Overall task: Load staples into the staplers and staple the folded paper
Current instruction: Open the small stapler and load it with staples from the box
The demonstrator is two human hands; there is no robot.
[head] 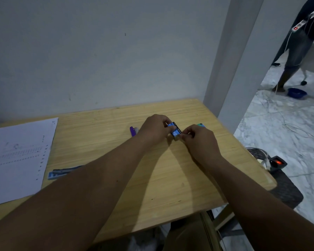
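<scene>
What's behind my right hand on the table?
A green object peeks out just beyond the right hand, lying on the table. Only its far end shows; the hand covers the rest, so I can't identify it.

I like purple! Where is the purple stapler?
The purple stapler lies on the wooden table, far side, just left of the left hand.

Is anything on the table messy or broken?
Nothing looks broken or spilled. Both hands, left hand and right hand, hold the small blue staple box. The paper lies at the table's left edge, the blue stapler beside it.
</scene>
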